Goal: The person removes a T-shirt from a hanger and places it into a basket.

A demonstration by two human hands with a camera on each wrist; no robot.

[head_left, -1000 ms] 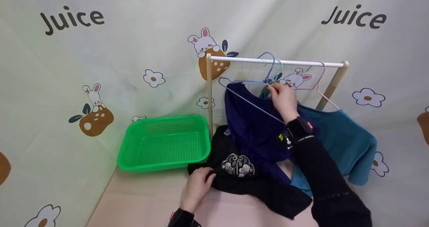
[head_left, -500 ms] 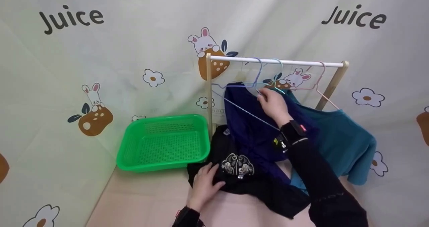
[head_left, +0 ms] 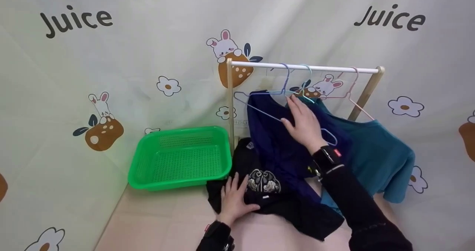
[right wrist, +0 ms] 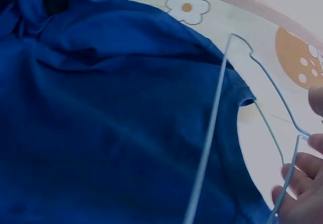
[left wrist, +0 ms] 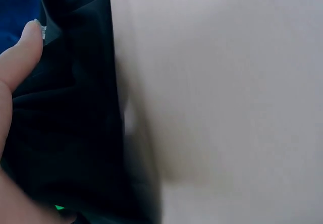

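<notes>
Hanger (head_left: 276,95) now hooked on rail (head_left: 304,68), right hand (head_left: 305,125) dropped flat onto navy shirt (head_left: 272,139), holding nothing; left hand (head_left: 234,199) spread open on black shirt (head_left: 274,202); I'd smooth shoulders evenly.

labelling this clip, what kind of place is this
Probably a staged laundry corner, not a real room: a printed "Juice" backdrop, a small clothes rail hung with shirts on hangers, and a green basket on the pale table.
</notes>
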